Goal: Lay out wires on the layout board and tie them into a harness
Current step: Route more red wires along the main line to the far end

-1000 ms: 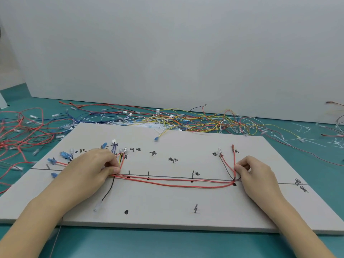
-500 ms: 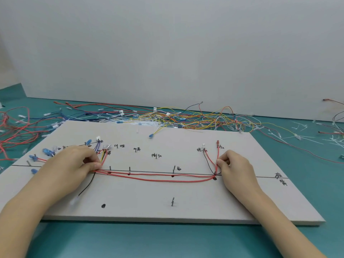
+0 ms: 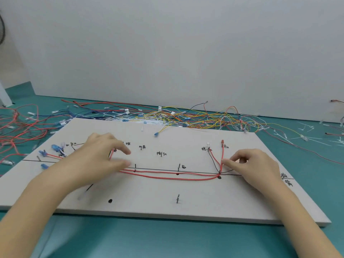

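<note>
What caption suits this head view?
Both hands, left and right, arrange red wires along the layout board.

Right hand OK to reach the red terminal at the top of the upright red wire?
Probably yes. The right hand pinches that red wire just below the red terminal, and only bare layout board lies between them.

The left hand (image 3: 98,155) is smeared by motion, so whether its fingers (image 3: 124,150) grip the red wires (image 3: 167,176) cannot be told. The wire ends beneath that hand are hidden. The handwritten marks (image 3: 161,153) on the layout board (image 3: 204,198) are too small to be read. Both forearms are cut off by the lower edge, and the loose wires (image 3: 11,123) on the tabletop (image 3: 167,239) by the left edge.
</note>
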`<state>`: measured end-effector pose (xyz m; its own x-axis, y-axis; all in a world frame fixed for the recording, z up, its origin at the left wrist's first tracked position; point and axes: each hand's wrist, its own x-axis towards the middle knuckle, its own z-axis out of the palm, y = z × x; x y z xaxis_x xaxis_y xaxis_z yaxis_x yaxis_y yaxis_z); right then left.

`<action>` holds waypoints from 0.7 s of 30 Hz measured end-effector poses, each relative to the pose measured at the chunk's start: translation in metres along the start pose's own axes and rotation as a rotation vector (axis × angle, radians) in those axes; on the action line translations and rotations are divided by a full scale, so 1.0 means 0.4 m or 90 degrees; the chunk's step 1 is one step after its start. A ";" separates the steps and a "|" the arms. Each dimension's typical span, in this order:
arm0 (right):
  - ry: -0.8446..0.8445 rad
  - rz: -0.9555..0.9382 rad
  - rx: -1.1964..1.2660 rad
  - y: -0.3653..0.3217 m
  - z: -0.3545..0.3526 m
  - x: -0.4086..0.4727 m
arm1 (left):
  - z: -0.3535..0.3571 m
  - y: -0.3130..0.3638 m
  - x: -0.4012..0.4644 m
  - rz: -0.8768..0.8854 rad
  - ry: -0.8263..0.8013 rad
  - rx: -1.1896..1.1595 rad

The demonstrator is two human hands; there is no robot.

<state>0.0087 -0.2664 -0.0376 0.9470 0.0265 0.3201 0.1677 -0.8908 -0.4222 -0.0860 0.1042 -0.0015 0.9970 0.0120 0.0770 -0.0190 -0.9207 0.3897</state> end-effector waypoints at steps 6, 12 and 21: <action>0.075 -0.030 -0.014 0.046 -0.009 0.006 | 0.013 0.165 0.022 0.109 -0.077 -0.091; 0.071 -0.062 -0.137 0.078 0.007 0.013 | 0.148 0.346 0.066 0.298 -0.055 -0.134; 0.003 0.037 -0.144 0.115 0.030 0.025 | 0.285 0.461 0.127 0.397 0.030 0.121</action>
<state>0.0293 -0.3016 -0.0638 0.9521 -0.0298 0.3045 0.0462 -0.9699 -0.2392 -0.0301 -0.1092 -0.0303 0.7984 -0.5340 0.2782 -0.5752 -0.8131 0.0897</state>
